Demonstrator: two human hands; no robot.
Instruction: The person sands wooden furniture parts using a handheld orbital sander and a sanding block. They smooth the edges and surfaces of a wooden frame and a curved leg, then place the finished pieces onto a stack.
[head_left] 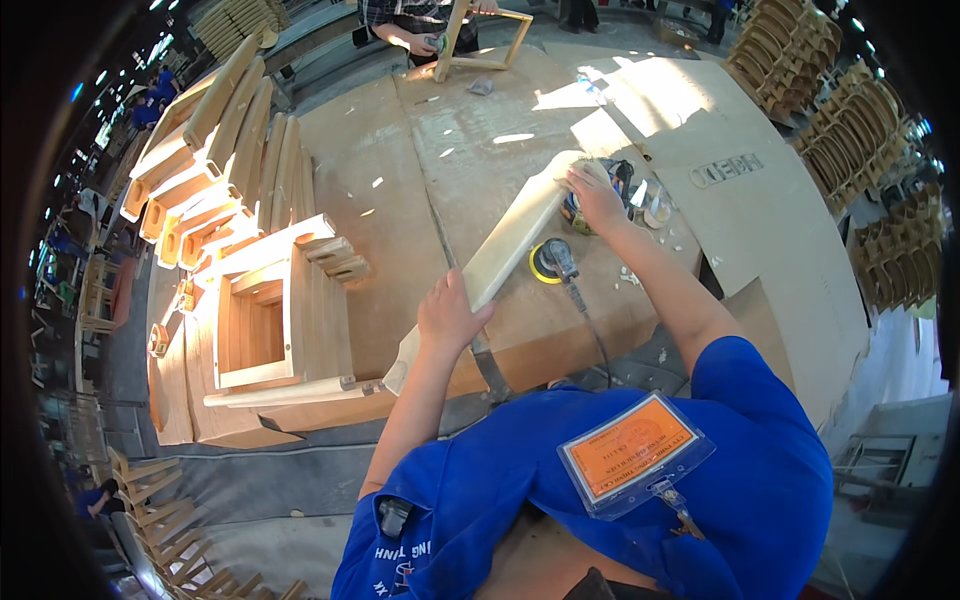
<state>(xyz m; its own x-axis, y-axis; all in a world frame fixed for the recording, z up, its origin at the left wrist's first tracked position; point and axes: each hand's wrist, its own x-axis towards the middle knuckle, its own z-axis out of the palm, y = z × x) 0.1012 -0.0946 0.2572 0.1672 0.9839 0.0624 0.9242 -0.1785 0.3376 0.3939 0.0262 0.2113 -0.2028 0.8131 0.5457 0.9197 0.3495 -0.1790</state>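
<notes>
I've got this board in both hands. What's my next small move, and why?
Perhaps bring your right hand to the sander: it lies unheld beside the board on the table, and your left hand also holds the board.

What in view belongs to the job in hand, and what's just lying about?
In the job:
long pale wooden piece, held by left hand and right hand
probably the round yellow-edged black sander, unheld

Apparently just lying about:
stacked pale wooden frames, left
stacked curved brown wooden parts, far right
</notes>
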